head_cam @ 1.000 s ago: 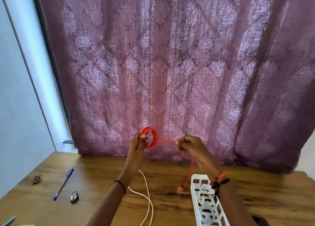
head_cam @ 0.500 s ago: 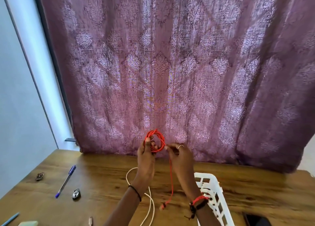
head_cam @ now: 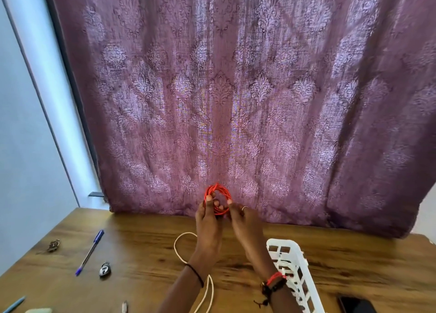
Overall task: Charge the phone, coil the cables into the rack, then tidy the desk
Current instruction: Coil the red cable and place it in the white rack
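Above desk point(head_cam: 141, 253), red cable point(head_cam: 217, 198) now fully coiled (tail gone) between both hands.

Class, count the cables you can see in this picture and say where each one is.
2. The red cable is coiled and held up by both hands, left hand and right hand. The white cable lies loose on the desk beneath the arms. The white rack may hide more.

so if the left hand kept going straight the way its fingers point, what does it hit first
Probably the purple curtain. The left hand points up and away with the red cable coil in its grip; nothing else shows between, though depth is unclear.
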{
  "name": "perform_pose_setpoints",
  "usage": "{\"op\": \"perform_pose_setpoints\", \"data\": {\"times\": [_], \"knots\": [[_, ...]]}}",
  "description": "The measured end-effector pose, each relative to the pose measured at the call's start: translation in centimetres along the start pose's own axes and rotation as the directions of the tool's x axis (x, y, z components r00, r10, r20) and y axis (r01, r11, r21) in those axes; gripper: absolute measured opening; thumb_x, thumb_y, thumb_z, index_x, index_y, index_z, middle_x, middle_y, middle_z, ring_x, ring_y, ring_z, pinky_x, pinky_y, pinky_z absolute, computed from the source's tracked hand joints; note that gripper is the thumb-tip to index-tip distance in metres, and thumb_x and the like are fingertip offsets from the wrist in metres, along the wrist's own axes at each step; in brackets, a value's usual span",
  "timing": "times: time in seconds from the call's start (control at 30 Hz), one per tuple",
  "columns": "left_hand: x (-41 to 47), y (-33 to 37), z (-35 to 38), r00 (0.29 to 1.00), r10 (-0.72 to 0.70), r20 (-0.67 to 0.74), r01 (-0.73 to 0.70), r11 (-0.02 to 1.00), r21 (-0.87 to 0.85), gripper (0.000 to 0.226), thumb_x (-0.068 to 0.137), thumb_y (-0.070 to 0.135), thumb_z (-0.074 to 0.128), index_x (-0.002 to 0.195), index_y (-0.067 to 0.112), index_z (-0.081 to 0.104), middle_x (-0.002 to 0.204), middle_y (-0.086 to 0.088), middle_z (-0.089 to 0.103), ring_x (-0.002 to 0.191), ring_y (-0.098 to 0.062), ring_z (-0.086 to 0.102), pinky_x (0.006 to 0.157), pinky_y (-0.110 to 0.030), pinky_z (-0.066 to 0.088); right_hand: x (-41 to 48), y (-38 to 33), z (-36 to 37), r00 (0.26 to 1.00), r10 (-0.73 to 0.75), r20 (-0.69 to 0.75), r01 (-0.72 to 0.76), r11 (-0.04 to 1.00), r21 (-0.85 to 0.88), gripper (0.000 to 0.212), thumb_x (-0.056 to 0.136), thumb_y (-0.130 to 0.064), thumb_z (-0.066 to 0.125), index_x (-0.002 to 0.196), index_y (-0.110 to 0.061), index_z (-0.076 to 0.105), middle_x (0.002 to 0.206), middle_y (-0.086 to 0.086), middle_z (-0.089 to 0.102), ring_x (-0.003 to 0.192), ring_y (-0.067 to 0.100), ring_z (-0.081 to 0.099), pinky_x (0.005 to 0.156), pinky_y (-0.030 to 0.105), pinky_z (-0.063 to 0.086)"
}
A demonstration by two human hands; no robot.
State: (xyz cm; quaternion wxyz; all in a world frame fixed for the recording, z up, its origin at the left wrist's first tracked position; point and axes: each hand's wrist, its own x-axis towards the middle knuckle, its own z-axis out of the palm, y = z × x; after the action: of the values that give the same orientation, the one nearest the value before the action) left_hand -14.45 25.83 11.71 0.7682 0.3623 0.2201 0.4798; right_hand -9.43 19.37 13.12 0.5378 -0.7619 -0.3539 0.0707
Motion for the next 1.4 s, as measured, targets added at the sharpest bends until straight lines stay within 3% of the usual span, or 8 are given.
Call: {"op": "perform_pose_setpoints", "data": {"times": [0.27,0.5,0.77,0.9,1.07,1.17,1.27,1.4], "knots": [[-1.2,-0.3,-0.2,0.995,-0.05,0.082,0.043,0.995,0.089,0.033,0.093,0.023,0.046,0.106,-0.005,0.059,0.09,-0.016,0.064,0.079,-0.02,0.062,0.065,-0.023,0.052,1.0,0.1,0.3,0.962,0.257,0.088,-0.271,0.91,0.315,0.026,0.087,-0.026,0.063,0.072,-0.004,0.067,0.067,0.013,0.064,0.062,0.025,0.061,0.07,0.045,0.055],[-0.9,-0.6,-0.7,0.985,0.072,0.159,-0.135,0.892,0.431,0.052,0.086,0.044,0.059,0.094,-0.007,0.059,0.086,-0.017,0.065,0.083,-0.024,0.058,0.081,-0.043,0.048,1.2,0.6,0.6,0.941,0.335,0.034,-0.318,0.848,0.423,0.023,0.091,-0.009,0.054,0.069,-0.009,0.061,0.066,0.01,0.058,0.061,0.022,0.054,0.054,0.028,0.044],[0.4,-1.5,-2.3,0.99,0.083,0.116,-0.142,0.654,0.743,0.013,0.093,0.015,0.053,0.083,0.008,0.052,0.097,-0.014,0.049,0.095,-0.027,0.047,0.092,-0.038,0.037,1.2,1.2,0.2,0.958,0.286,0.012,-0.262,0.857,0.444,0.023,0.09,-0.01,0.056,0.071,-0.018,0.066,0.072,0.004,0.065,0.073,0.017,0.057,0.072,0.035,0.046],[1.9,-2.6,-2.8,0.996,0.048,0.08,-0.091,0.69,0.718,0.043,0.082,0.039,0.047,0.094,-0.001,0.058,0.105,-0.023,0.057,0.1,-0.034,0.056,0.094,-0.048,0.044,0.8,1.2,0.2,0.972,0.229,0.044,-0.211,0.784,0.584,0.02,0.088,-0.004,0.058,0.074,-0.016,0.069,0.068,-0.003,0.07,0.07,0.011,0.061,0.072,0.028,0.048],[1.1,-1.3,-2.3,0.991,-0.029,0.132,-0.056,0.799,0.599,0.018,0.098,0.012,0.045,0.09,0.003,0.059,0.076,-0.005,0.065,0.068,-0.009,0.056,0.057,-0.016,0.043,1.4,1.0,-0.6,0.948,0.229,0.221,-0.314,0.569,0.76,0.024,0.086,0.008,0.048,0.08,-0.012,0.059,0.056,-0.006,0.067,0.05,0.001,0.06,0.051,0.016,0.045],[0.9,-0.8,-1.9,0.973,-0.034,0.23,-0.101,0.83,0.548,0.021,0.095,-0.003,0.041,0.086,0.003,0.059,0.05,0.013,0.063,0.051,0.009,0.055,0.053,-0.006,0.041,1.6,0.7,-1.0,0.929,0.229,0.292,-0.368,0.476,0.799,0.029,0.08,0.014,0.046,0.086,-0.013,0.056,0.058,-0.006,0.066,0.043,0.003,0.054,0.043,0.013,0.044],[1.1,-0.7,-2.2,0.966,-0.011,0.257,-0.126,0.851,0.51,0.024,0.093,-0.004,0.044,0.081,0.007,0.062,0.052,0.013,0.065,0.053,0.008,0.057,0.057,-0.009,0.043,1.6,0.9,-1.1,0.955,0.187,0.231,-0.296,0.658,0.693,0.046,0.061,0.017,0.061,0.091,-0.018,0.057,0.077,-0.001,0.068,0.061,0.006,0.06,0.052,0.017,0.047],[1.7,-1.1,-3.3,0.981,-0.024,0.195,-0.08,0.858,0.507,0.025,0.092,0.0,0.049,0.077,0.013,0.064,0.057,0.01,0.067,0.055,0.002,0.058,0.057,-0.018,0.047,1.6,1.8,-0.7,0.994,0.058,0.087,-0.085,0.938,0.337,0.045,0.077,0.008,0.066,0.107,-0.024,0.052,0.093,-0.004,0.067,0.084,0.011,0.065,0.067,0.019,0.054]]}}
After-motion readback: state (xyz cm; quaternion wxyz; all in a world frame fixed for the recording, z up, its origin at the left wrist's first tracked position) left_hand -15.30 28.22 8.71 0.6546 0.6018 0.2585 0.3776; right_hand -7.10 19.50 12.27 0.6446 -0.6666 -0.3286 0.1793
